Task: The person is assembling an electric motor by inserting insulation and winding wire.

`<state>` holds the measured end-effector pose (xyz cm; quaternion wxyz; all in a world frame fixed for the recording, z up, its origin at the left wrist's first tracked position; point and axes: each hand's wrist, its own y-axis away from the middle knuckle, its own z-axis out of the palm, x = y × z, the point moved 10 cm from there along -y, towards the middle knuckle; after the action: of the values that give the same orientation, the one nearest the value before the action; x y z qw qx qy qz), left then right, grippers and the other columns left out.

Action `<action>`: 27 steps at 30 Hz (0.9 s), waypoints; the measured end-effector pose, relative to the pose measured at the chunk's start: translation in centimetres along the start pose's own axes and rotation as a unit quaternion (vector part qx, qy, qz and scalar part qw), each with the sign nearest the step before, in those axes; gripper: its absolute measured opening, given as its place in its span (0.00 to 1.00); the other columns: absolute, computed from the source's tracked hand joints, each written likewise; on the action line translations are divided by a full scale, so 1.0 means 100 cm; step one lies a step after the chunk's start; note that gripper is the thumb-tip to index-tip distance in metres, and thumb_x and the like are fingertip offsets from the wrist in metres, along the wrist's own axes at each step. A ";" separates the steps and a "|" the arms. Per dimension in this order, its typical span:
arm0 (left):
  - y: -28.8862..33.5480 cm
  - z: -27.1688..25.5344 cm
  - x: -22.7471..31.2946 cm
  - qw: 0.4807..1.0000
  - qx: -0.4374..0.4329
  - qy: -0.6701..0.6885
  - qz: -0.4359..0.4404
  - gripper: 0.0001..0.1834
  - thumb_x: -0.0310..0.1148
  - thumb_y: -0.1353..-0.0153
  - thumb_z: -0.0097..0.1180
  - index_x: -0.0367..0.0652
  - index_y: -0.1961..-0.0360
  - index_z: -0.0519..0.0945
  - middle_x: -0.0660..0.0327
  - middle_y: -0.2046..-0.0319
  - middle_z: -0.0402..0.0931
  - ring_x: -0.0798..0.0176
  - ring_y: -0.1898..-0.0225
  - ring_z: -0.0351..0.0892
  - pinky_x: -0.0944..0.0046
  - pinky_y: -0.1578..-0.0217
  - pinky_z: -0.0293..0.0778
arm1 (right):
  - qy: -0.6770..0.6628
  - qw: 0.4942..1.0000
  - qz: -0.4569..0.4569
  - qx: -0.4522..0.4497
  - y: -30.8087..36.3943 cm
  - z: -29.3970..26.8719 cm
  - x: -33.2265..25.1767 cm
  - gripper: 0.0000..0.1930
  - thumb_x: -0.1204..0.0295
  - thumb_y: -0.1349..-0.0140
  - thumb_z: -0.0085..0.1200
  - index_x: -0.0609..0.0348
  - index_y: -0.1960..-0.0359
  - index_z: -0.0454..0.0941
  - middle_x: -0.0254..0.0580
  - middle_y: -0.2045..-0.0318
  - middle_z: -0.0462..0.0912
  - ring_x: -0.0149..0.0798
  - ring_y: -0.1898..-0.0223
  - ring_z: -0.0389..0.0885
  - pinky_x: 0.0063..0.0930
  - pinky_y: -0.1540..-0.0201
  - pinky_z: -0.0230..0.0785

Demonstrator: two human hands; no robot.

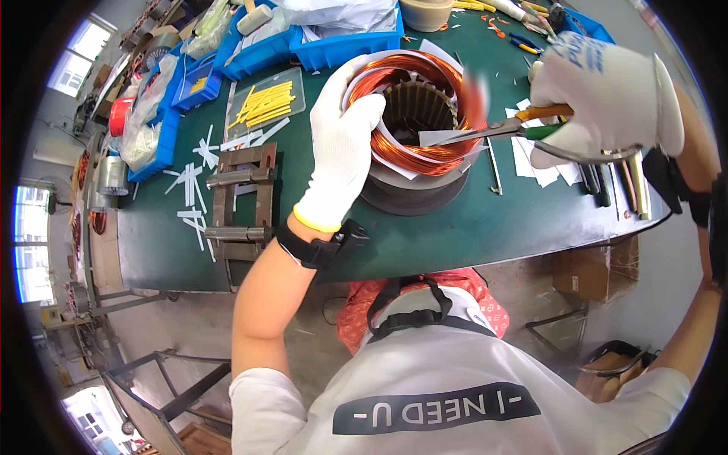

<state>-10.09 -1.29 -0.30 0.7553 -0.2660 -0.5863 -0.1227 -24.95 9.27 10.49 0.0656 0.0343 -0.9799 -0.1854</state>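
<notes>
A motor stator wound with copper-coloured wire sits on a dark round stand at the table's middle. My left hand, in a white knitted glove, grips its left rim, the thumb over the coil and the fingers round the outside. My right hand, gloved too, is closed on scissors with orange and green handles. Their tips reach over the near right coil edge, against a white slip of insulating paper at the stator's opening. Whether the blades are parted there I cannot make out.
A steel frame with two rollers lies left of the stator, beside scattered white strips. Yellow sticks fill a clear tray. Blue bins line the far side. Pliers and paper pieces lie to the right.
</notes>
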 end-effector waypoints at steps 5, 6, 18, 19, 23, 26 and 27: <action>0.010 0.004 -0.001 1.000 0.017 0.007 0.001 0.27 0.24 0.44 0.47 0.30 0.41 0.69 0.53 0.47 0.74 0.63 0.47 0.74 0.66 0.44 0.70 | 0.065 0.977 0.095 -0.179 -0.001 0.026 0.022 0.35 0.35 0.55 0.63 0.61 0.65 0.83 0.48 0.68 0.82 0.45 0.67 0.82 0.32 0.64 0.72; 0.013 0.004 0.002 0.999 0.038 -0.002 0.010 0.27 0.24 0.43 0.47 0.30 0.40 0.67 0.53 0.47 0.74 0.63 0.47 0.74 0.66 0.44 0.70 | 0.048 0.996 0.021 -0.075 -0.005 0.020 0.013 0.34 0.38 0.55 0.65 0.61 0.64 0.82 0.48 0.69 0.81 0.44 0.68 0.81 0.32 0.64 0.72; -0.024 0.013 0.014 0.975 -0.207 -0.080 -0.031 0.36 0.39 0.39 0.58 0.31 0.34 0.62 0.50 0.38 0.67 0.60 0.37 0.67 0.63 0.36 0.60 | -0.068 0.990 0.016 0.123 0.048 0.019 -0.003 0.26 0.53 0.51 0.67 0.63 0.60 0.79 0.50 0.74 0.79 0.47 0.72 0.80 0.34 0.69 0.71; -0.023 0.020 0.011 0.965 -0.252 -0.068 -0.025 0.35 0.38 0.39 0.55 0.32 0.34 0.63 0.51 0.38 0.67 0.61 0.37 0.67 0.64 0.36 0.60 | -0.051 0.990 0.003 0.131 0.048 0.020 -0.002 0.27 0.51 0.51 0.66 0.62 0.59 0.79 0.51 0.73 0.79 0.48 0.71 0.81 0.35 0.68 0.71; -0.027 0.016 0.003 0.972 -0.229 -0.055 -0.011 0.33 0.35 0.41 0.55 0.33 0.35 0.65 0.54 0.41 0.70 0.61 0.39 0.69 0.64 0.37 0.62 | -0.033 0.996 0.034 0.075 0.041 0.030 0.019 0.31 0.52 0.57 0.69 0.65 0.57 0.79 0.51 0.71 0.79 0.47 0.71 0.78 0.33 0.65 0.69; -0.027 0.017 -0.003 0.977 -0.209 0.011 -0.042 0.32 0.34 0.43 0.54 0.33 0.37 0.67 0.54 0.43 0.73 0.61 0.42 0.72 0.63 0.37 0.63 | -0.004 0.996 0.028 0.090 0.043 0.027 0.019 0.30 0.49 0.55 0.69 0.64 0.60 0.79 0.50 0.73 0.80 0.48 0.72 0.78 0.32 0.66 0.69; -0.026 0.018 -0.005 0.976 -0.210 0.003 -0.049 0.32 0.34 0.43 0.54 0.33 0.37 0.67 0.54 0.43 0.73 0.61 0.42 0.72 0.63 0.37 0.63 | 0.001 0.996 0.009 0.093 0.043 0.027 0.015 0.31 0.48 0.55 0.69 0.64 0.61 0.80 0.50 0.74 0.80 0.48 0.72 0.78 0.32 0.66 0.69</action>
<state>-12.97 -2.52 0.16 0.6773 -0.3896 -0.5576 -0.2803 -26.96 14.12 9.77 0.0648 0.0320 -0.9931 -0.0926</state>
